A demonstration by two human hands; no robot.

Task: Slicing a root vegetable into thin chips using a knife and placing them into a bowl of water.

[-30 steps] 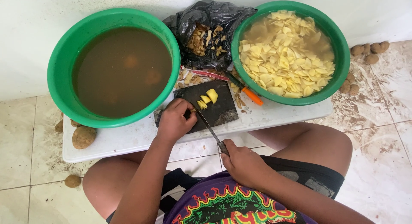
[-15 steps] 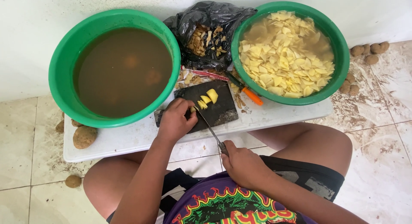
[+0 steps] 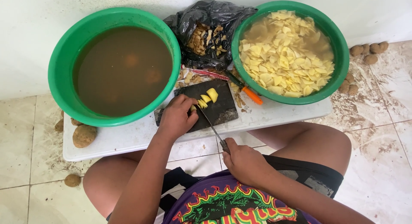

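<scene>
White low table (image 3: 128, 140) spans the frame over a tiled floor (image 3: 25, 121), the person's knees beneath it; left on it, a large green basin (image 3: 58, 57) filled with murky brown water, a few submerged lumps faintly visible; right, a second green basin (image 3: 341, 57) holding pale yellow potato slices (image 3: 285, 52) in water; between the two, against the wall, a black plastic bag (image 3: 210, 14) open on a heap of peelings; in front of the bag, a dark cutting board (image 3: 221, 110); left hand (image 3: 175, 119) curled on the board's near left part, fingers closed over a small piece of potato (image 3: 193, 108), mostly hidden; cut yellow pieces (image 3: 208, 97) lie just beyond the fingertips; right hand (image 3: 244, 162) closed around the handle of a knife (image 3: 210, 123), blade angled up-left, tip meeting the potato beside the left fingers; orange-handled peeler (image 3: 249, 93) rests right of the board; whole unpeeled potato (image 3: 83, 136) at the table's left edge; smaller ones (image 3: 369, 50) on the floor at far right.
</scene>
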